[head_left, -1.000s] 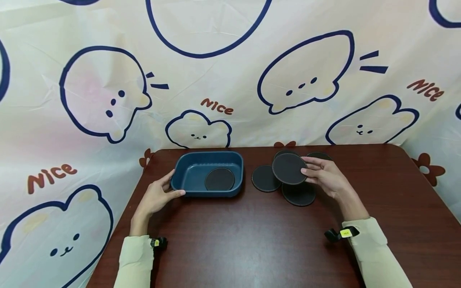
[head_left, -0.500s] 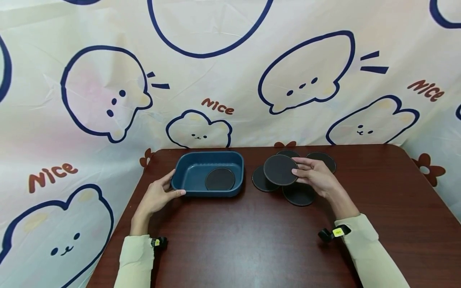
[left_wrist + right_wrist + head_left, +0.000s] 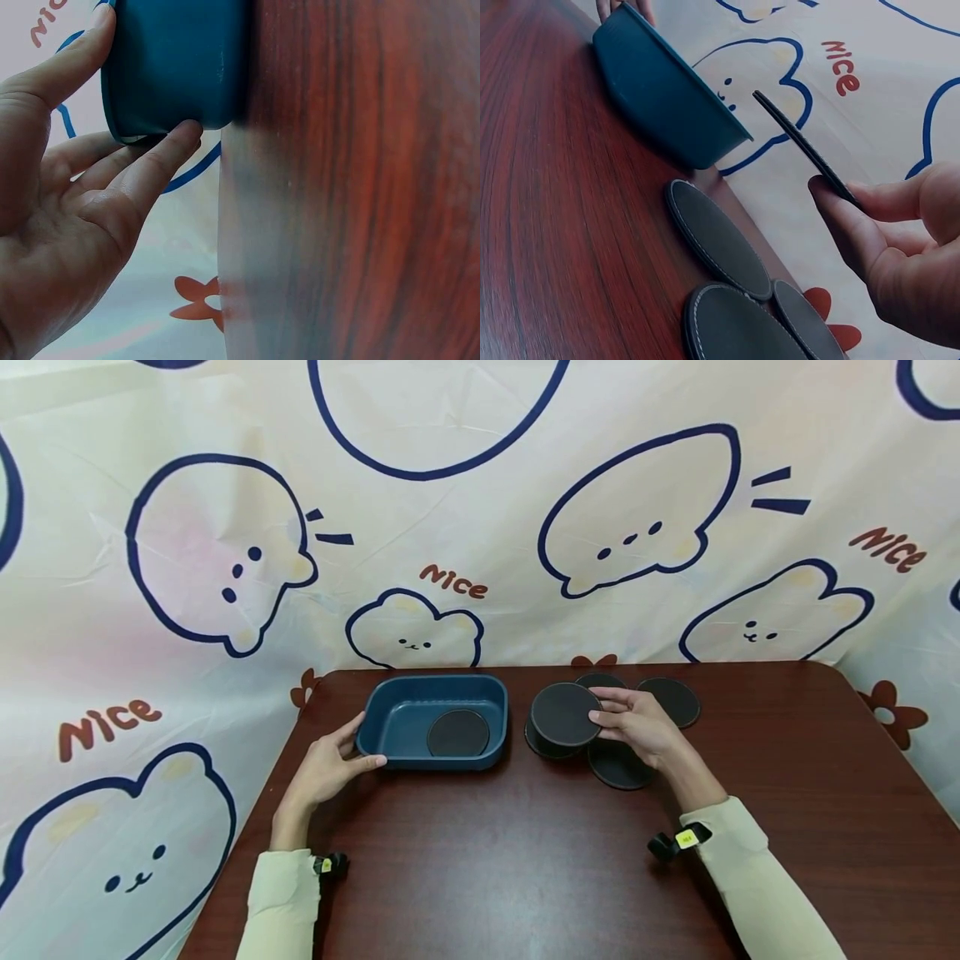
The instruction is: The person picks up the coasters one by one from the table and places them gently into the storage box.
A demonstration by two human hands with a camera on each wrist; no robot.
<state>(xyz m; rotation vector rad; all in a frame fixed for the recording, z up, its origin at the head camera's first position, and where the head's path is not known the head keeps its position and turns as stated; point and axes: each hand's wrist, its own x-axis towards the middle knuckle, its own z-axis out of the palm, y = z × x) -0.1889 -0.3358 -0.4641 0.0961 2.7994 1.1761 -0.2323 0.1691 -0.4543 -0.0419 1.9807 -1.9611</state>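
A blue rectangular container [image 3: 390, 718] stands at the table's back left, with one black round coaster [image 3: 458, 733] lying inside it. The left hand [image 3: 326, 768] grips the container's left end, thumb on the near rim; the left wrist view shows its fingers against the container wall [image 3: 176, 67]. Between thumb and fingers, the right hand [image 3: 641, 727] pinches a black coaster [image 3: 564, 714] by its right edge. The right wrist view shows this coaster [image 3: 795, 142] edge-on, above the table and apart from the container [image 3: 660, 90]. Part of another coaster [image 3: 551, 750] is hidden beneath it.
More black coasters lie right of the container: one nearer the front [image 3: 621, 764], one behind [image 3: 600, 680], one at the right [image 3: 675, 700]. The brown table [image 3: 480, 860] ends at a patterned cloth backdrop [image 3: 510, 527].
The right hand has moved left with its coaster, from above the middle of the group to above the leftmost one. More of the right coaster shows. The left hand and container have stayed put.
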